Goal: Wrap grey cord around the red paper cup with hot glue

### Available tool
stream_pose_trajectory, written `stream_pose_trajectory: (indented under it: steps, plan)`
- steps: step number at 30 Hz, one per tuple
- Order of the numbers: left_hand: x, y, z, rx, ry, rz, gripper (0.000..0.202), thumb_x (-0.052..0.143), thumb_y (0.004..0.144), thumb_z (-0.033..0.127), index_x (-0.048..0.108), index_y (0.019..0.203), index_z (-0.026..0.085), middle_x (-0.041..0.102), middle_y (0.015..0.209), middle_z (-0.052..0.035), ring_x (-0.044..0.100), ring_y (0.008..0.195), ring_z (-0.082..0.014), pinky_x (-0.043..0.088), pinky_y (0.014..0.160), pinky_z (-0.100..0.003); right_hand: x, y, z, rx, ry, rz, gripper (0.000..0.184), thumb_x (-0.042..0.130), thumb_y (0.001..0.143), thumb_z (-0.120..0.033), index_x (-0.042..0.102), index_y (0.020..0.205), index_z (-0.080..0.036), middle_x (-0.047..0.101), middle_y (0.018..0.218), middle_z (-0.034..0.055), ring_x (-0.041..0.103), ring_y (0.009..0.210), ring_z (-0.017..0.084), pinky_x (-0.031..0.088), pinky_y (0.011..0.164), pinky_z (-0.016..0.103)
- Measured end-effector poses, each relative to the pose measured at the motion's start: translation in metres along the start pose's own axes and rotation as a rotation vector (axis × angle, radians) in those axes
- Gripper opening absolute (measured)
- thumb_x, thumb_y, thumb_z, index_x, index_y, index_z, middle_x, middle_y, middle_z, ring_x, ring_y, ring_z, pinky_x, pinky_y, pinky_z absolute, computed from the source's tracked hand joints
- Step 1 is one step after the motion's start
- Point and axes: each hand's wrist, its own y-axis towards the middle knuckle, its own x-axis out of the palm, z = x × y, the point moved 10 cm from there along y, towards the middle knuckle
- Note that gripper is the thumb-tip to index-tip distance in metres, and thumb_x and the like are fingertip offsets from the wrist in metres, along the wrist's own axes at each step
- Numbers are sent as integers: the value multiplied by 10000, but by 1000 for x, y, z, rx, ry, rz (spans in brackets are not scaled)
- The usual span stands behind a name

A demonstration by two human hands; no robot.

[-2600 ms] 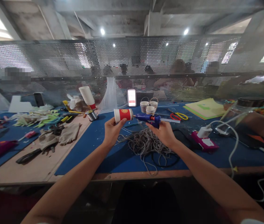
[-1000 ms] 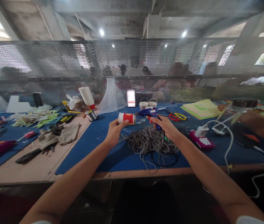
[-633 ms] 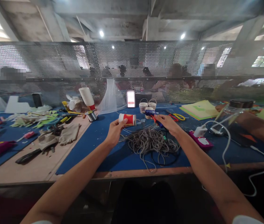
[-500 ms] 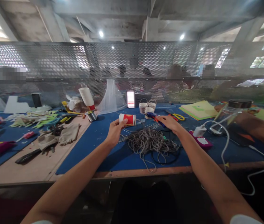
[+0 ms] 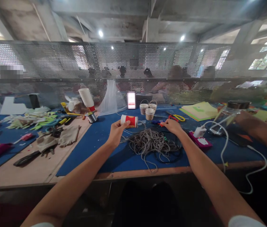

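My left hand (image 5: 117, 131) is closed around a red and white paper cup (image 5: 131, 122), held on its side above the blue tabletop. My right hand (image 5: 173, 126) has its fingers pinched at the orange part of a blue glue gun (image 5: 156, 122), which lies low at the table surface. A tangled heap of grey cord (image 5: 149, 142) lies between my forearms. Three small cup baskets with handles (image 5: 149, 114) stand just beyond the glue gun. Scissors with red and yellow handles (image 5: 180, 118) lie behind my right hand.
A stack of paper cups (image 5: 86, 97) leans over a metal tin (image 5: 92, 117) at left, near work gloves (image 5: 69, 136). Rightward are a power strip (image 5: 204, 143) with a white cable, a glass jar (image 5: 228, 118) and coloured sheets (image 5: 200, 112). Another person's arm (image 5: 261, 130) reaches in at right.
The glue gun has come down from the front of the baskets to the tabletop. My right hand has shifted slightly to the right and lower. My left hand still holds the cup.
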Motion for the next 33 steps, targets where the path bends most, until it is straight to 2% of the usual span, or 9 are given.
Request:
stream_pose_trajectory:
  steps: [6,9,12,13,15,17,19,25,33]
  plan:
    - [3,-2,6,48,24,-10,372,807,741,440,790,970,147,750,883,-48,636,832,-192,496,833,-310,1,-5,-4,14,-48,8,393,549,934,-500,735,979,-157,752,1022,166,691,1000,293,454,810,351]
    - [4,-3,10,61,54,-13,373,804,741,450,792,959,147,747,893,-50,634,835,-197,494,821,-307,-12,-11,-12,-1,-41,107,386,547,942,-489,713,1029,-151,711,1153,192,647,1121,318,449,910,400]
    - [4,-4,12,64,74,-6,381,809,729,460,790,944,146,741,861,-43,629,806,-192,492,804,-303,-31,-25,-45,-170,238,239,337,524,963,-462,690,1027,-175,722,1128,140,657,1095,260,457,947,374]
    - [3,-4,12,60,78,-2,381,808,729,463,789,938,145,739,850,-39,625,792,-187,491,795,-301,-34,-31,-63,-274,413,222,336,512,971,-463,680,1032,-179,735,1086,119,675,1045,233,472,934,353]
    - [2,-4,12,54,81,6,378,802,736,467,784,932,144,735,838,-34,617,768,-177,489,777,-295,-26,-45,-102,-463,745,32,371,500,976,-485,645,1122,-176,745,1090,107,692,1028,205,494,932,339]
    - [0,-4,13,64,80,13,365,791,751,461,779,936,146,733,840,-30,610,759,-170,488,766,-290,-15,-57,-132,-537,880,-148,423,605,920,-496,618,1197,-176,738,1134,116,696,1041,205,508,925,337]
    - [-1,-4,17,82,83,22,352,779,768,450,777,950,148,731,841,-27,606,763,-167,487,764,-286,-11,-65,-146,-540,906,-202,441,705,848,-478,638,1152,-166,750,1065,114,707,982,209,523,888,338]
    - [2,-7,21,97,155,26,357,766,770,466,785,925,145,728,827,-35,605,766,-182,490,755,-289,-31,-77,-147,-567,902,-17,293,600,919,-481,665,944,-196,672,694,4,648,654,155,509,720,307]
    - [9,-12,18,85,250,-9,321,771,766,463,777,846,152,683,739,-15,558,673,-161,449,653,-262,-61,-98,-146,-633,775,206,261,556,963,-471,676,967,-239,669,811,11,595,673,141,473,722,297]
